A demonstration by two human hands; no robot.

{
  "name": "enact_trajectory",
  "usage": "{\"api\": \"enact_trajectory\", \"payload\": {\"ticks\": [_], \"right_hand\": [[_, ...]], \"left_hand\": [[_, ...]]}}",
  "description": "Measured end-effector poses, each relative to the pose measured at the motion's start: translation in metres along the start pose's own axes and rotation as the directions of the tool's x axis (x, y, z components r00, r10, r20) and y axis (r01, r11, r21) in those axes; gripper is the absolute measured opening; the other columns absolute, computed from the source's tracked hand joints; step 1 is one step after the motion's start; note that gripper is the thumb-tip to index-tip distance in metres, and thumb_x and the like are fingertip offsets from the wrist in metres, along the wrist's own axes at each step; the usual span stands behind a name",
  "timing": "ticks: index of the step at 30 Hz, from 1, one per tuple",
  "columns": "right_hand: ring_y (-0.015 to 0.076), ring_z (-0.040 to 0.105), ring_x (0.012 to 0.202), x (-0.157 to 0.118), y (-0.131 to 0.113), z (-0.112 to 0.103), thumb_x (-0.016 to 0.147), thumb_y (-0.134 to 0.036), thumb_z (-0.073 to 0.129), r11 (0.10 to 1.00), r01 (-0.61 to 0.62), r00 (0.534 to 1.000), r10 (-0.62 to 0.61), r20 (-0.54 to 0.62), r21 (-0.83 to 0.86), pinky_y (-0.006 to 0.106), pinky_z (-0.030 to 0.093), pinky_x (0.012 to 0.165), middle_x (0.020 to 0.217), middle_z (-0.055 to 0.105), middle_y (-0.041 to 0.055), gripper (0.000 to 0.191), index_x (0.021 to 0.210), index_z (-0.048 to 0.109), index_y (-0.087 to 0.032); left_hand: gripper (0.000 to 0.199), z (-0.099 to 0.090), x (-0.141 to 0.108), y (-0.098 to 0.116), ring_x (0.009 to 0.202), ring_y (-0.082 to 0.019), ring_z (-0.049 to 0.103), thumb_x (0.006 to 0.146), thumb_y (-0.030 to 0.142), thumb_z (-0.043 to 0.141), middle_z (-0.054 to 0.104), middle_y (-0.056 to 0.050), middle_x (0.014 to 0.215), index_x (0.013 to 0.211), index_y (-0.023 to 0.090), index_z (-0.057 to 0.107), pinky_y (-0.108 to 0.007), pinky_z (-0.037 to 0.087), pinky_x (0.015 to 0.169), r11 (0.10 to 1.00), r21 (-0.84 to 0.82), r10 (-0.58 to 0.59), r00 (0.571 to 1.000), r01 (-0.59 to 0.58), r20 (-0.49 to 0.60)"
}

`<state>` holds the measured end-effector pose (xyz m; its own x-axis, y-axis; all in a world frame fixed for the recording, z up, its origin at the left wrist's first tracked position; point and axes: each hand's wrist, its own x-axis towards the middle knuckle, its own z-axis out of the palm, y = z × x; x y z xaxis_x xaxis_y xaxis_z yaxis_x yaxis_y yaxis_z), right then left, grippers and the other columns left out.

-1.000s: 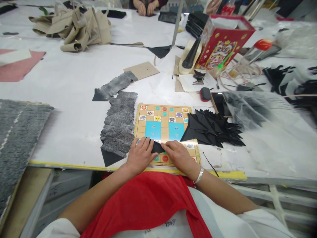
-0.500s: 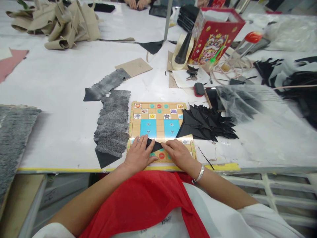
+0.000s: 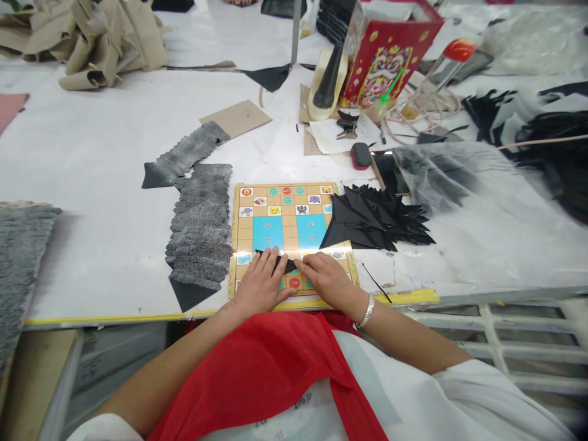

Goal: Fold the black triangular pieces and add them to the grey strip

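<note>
A folded black piece of material (image 3: 287, 266) lies on a printed game board (image 3: 242, 236) at the table's front edge. My left hand (image 3: 260, 285) rests flat over it, fingers stretched out, covering its left part. At the right end of that piece, the bent fingers of my right hand (image 3: 328, 278) are closed on its tip. Just right of the board sits a heap of black triangular pieces (image 3: 376, 220), partly overlapping it. To the left, a row of overlapping grey fuzzy-backed pieces (image 3: 199, 226) reaches the board's edge.
Behind are a cardboard piece (image 3: 241, 119), a black cone in a pale holder (image 3: 327, 82), a red box (image 3: 390, 55) and a red-and-black small case (image 3: 361, 156). Clear plastic sheeting (image 3: 441, 171) lies right. Tan pieces (image 3: 105, 43) are heaped far left, grey fabric (image 3: 22, 257) nearer.
The view has shifted slightly, so the table's things sit a little further left and higher. Both hands stay on the black piece, with little movement.
</note>
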<state>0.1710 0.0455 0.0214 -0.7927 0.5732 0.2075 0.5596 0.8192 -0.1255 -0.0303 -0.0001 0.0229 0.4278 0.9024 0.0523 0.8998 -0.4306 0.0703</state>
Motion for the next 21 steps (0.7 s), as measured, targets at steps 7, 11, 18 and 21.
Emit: {"api": "enact_trajectory", "payload": {"ticks": [7,11,18,21], "right_hand": [[0.0206,0.046,0.084,-0.004,0.001,-0.006,0.093,-0.019,0.042,1.0,-0.016,1.0,0.016,0.001,0.013,0.033,0.038,0.073,0.095,0.059,0.0111,0.027,0.114,0.058,-0.011],[0.0194,0.047,0.085,-0.009,0.005,-0.002,0.092,-0.018,0.043,0.993,-0.055,0.998,0.06,-0.037,0.106,0.033,0.039,0.076,0.095,0.059,0.0094,0.026,0.112,0.059,-0.015],[0.0187,0.05,0.089,-0.01,0.007,0.002,0.091,-0.016,0.043,0.961,-0.145,0.979,0.174,-0.109,0.234,0.032,0.041,0.079,0.096,0.059,0.0086,0.027,0.115,0.057,-0.016],[0.0191,0.048,0.087,-0.011,0.007,0.001,0.091,-0.016,0.044,0.986,-0.085,0.991,0.099,-0.094,0.143,0.032,0.039,0.078,0.097,0.059,0.0083,0.029,0.117,0.056,-0.016]], "left_hand": [[0.072,0.001,-0.002,0.006,0.132,-0.04,0.03,0.082,0.062,0.045,0.037,-0.011,0.145,0.139,0.018,0.039,-0.056,0.025,0.106,1.0,-0.025,-0.002,1.0,0.003,0.007],[0.073,0.003,-0.002,0.009,0.132,-0.041,0.029,0.081,0.064,0.044,0.036,-0.009,0.146,0.139,0.02,0.039,-0.058,0.023,0.106,0.999,-0.03,-0.021,1.0,0.021,-0.005],[0.073,0.003,-0.003,0.01,0.133,-0.04,0.027,0.082,0.064,0.044,0.035,-0.009,0.146,0.139,0.02,0.038,-0.057,0.021,0.107,0.999,-0.035,-0.031,1.0,0.031,0.003],[0.073,0.005,-0.004,0.009,0.133,-0.04,0.027,0.082,0.063,0.045,0.034,-0.01,0.147,0.14,0.02,0.037,-0.057,0.021,0.107,0.999,-0.038,-0.019,1.0,0.019,-0.006]]}}
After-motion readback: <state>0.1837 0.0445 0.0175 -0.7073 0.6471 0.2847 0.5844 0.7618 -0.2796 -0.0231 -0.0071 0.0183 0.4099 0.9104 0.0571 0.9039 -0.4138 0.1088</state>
